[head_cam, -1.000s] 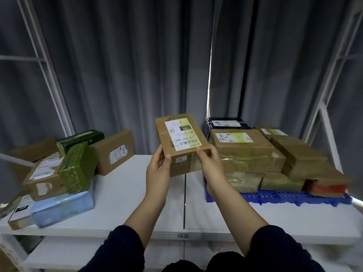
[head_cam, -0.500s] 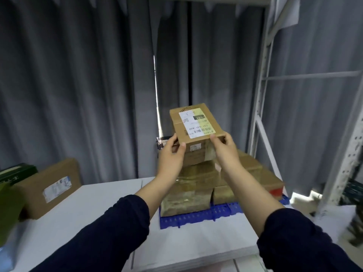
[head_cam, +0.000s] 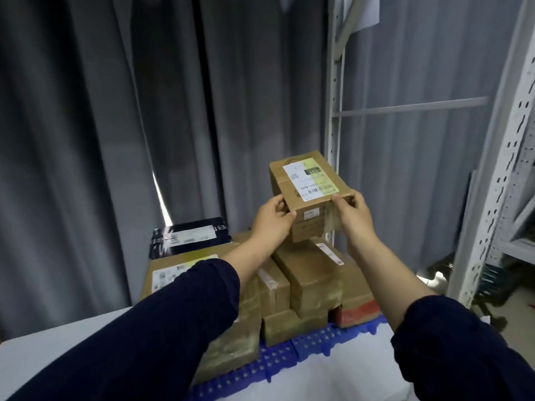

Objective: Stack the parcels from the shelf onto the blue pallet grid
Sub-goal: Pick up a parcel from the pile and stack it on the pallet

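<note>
I hold a small brown cardboard parcel with a white and yellow label in the air above the stack on the blue pallet grid. My left hand grips its near left corner and my right hand its near right corner. Below it several taped brown parcels lie stacked on the grid, one with a red side. A black parcel lies at the back left of the stack. My left forearm hides part of the large labelled box.
The grid rests on a white shelf surface. Grey curtains hang behind. A white perforated rack upright stands just behind the held parcel, and another rack post is at the right.
The view has swung right and moved closer to the pallet. The held parcel has travelled with both hands from over the shelf's middle to above the right part of the stack.
</note>
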